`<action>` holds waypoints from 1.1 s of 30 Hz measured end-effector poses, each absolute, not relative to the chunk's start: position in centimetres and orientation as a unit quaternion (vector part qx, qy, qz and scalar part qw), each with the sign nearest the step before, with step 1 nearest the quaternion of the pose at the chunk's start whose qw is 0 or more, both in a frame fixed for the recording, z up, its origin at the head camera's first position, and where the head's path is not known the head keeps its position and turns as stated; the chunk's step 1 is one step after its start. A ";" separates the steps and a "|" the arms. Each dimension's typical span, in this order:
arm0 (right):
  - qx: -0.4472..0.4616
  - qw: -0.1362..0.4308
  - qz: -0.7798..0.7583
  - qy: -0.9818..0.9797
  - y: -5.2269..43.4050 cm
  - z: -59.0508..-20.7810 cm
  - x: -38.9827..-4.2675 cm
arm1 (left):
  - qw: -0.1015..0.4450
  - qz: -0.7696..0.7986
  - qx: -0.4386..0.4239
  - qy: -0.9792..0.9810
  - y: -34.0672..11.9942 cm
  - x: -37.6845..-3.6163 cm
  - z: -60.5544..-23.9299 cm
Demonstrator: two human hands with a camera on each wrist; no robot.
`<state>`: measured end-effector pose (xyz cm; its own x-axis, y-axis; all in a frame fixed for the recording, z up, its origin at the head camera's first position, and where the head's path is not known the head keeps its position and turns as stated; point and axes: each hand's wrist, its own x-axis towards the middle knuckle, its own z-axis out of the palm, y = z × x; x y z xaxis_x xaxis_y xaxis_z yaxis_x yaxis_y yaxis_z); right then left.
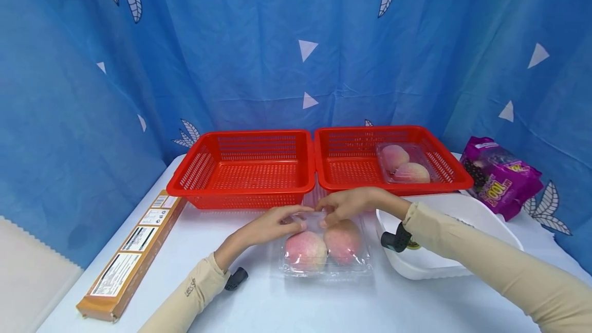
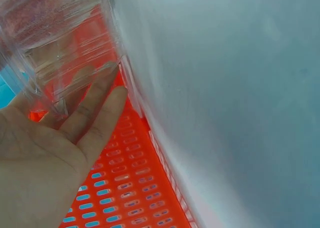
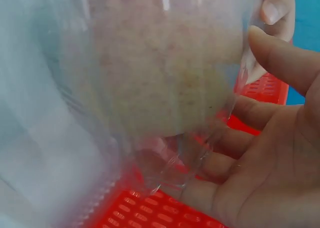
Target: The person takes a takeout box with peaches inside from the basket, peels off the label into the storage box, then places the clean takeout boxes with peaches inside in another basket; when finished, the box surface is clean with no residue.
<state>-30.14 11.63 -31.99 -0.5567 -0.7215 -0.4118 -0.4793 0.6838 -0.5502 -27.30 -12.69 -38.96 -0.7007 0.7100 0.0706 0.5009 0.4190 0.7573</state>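
Note:
A clear plastic clamshell box [image 1: 329,271] lies on the white table, with two pink peaches [image 1: 305,252] side by side inside. My left hand [image 1: 273,226] holds the far left part of the box, thumb on the lid and fingers past the far edge. My right hand [image 1: 343,203] grips the far edge to the right of it, fingertips close to the left hand's. In the right wrist view, the thumb is at the rim and the fingers [image 3: 225,143] reach around the side. The left wrist view has the left fingers [image 2: 95,102] along the clear plastic.
Two red baskets [image 1: 254,191] stand just behind the hands; the right basket [image 1: 347,168] holds another box of peaches [image 1: 411,172]. Under my right forearm is a white tub [image 1: 416,271]. A purple bag [image 1: 504,181] sits far right, a long brown carton [image 1: 134,251] at left.

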 end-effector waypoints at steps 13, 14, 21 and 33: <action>-0.295 0.358 -0.228 0.856 11.5 -32.2 -30.2 | 0.145 0.405 0.370 0.823 -12.4 -27.1 -38.8; -0.296 0.360 -0.230 0.855 11.6 -32.3 -30.2 | 0.145 0.404 0.370 0.824 -12.4 -27.1 -38.8; -0.307 0.376 -0.233 0.843 11.8 -32.7 -30.3 | 0.153 0.404 0.364 0.825 -12.3 -26.7 -38.7; -0.288 0.405 -0.234 0.836 12.1 -32.7 -29.5 | 0.154 0.398 0.359 0.830 -12.3 -26.5 -38.3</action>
<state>-29.55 12.09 -32.66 -0.5062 -0.6705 -0.5424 -0.2907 0.7248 -0.6246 -26.45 -12.32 -38.32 -0.6944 0.7189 0.0308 0.4735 0.4244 0.7718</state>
